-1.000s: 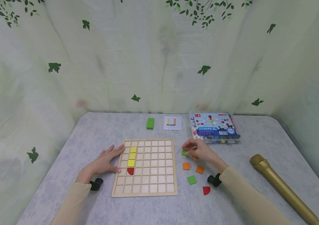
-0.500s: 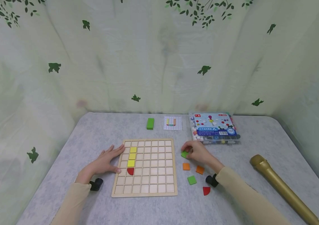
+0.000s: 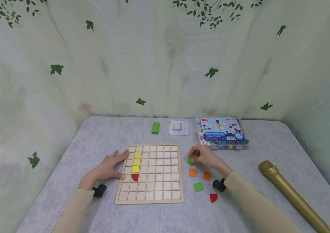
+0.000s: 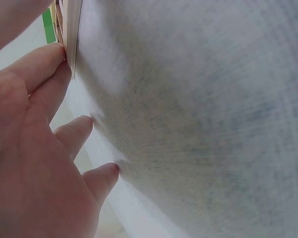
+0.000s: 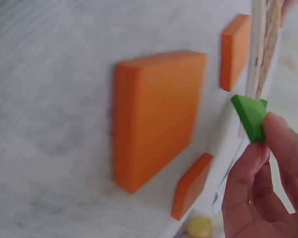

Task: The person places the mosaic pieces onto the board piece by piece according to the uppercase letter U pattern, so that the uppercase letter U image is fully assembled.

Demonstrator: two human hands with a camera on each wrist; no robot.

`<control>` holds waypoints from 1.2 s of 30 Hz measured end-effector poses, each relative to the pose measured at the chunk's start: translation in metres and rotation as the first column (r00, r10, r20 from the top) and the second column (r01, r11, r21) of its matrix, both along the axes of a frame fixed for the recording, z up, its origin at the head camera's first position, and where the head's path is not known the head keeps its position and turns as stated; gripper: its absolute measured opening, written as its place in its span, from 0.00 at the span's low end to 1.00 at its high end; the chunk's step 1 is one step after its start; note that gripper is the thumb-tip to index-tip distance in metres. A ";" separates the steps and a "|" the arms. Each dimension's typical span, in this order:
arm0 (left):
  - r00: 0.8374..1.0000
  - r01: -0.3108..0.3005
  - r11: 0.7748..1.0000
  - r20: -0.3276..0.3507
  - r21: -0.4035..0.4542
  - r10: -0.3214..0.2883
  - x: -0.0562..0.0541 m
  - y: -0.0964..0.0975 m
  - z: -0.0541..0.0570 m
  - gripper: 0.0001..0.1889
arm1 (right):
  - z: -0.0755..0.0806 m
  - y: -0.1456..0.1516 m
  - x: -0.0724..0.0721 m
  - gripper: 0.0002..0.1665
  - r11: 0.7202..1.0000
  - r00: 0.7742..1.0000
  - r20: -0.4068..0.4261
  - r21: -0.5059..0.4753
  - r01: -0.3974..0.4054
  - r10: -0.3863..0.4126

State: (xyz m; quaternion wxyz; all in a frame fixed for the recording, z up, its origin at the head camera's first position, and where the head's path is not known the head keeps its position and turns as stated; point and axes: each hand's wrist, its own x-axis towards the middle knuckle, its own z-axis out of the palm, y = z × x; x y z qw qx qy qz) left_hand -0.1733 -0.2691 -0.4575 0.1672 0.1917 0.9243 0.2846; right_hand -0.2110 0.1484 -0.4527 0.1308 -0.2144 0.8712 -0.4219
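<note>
My left hand [image 3: 111, 168] lies with spread fingers at the left edge of the wooden grid board [image 3: 149, 201]; in the left wrist view its fingertips [image 4: 54, 54] touch that edge. Three yellow tiles [image 3: 137, 161] stand in one column of the board, above a red quarter-round tile [image 3: 135, 177]. Right of the board, my right hand [image 3: 207, 156] pinches a green tile [image 5: 251, 118] between thumb and fingers, tilted. Below are two orange tiles [image 3: 192, 172], a second green tile [image 3: 198, 186] and a red quarter-round tile [image 3: 213, 197]. A third orange tile [image 5: 192, 186] shows only in the right wrist view.
Behind the board lie a green block [image 3: 155, 128] and a card with a coloured grid pattern [image 3: 178, 127]. A clear box of coloured beads [image 3: 222, 132] stands at the back right. A gold microphone [image 3: 294, 195] lies along the right side.
My right hand has shifted slightly left and taken the green tile between its fingertips, tilting it. An orange tile beside it is now hidden by the hand. My left hand has stayed put.
</note>
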 end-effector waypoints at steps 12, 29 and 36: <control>1.000 -0.004 1.000 0.003 -0.002 0.004 -0.001 0.000 0.000 0.55 | 0.004 -0.030 0.005 0.03 0.983 0.978 0.157 -0.142 -0.116 0.138; 1.000 -0.001 1.000 0.004 -0.001 0.001 0.000 0.002 0.001 0.55 | -0.003 -0.125 0.023 0.07 0.950 0.944 0.201 -0.226 -0.213 0.260; 1.000 -0.005 1.000 0.000 -0.007 0.005 0.001 0.003 0.001 0.54 | 0.000 -0.153 0.028 0.08 0.971 0.957 0.196 -0.153 -0.185 0.213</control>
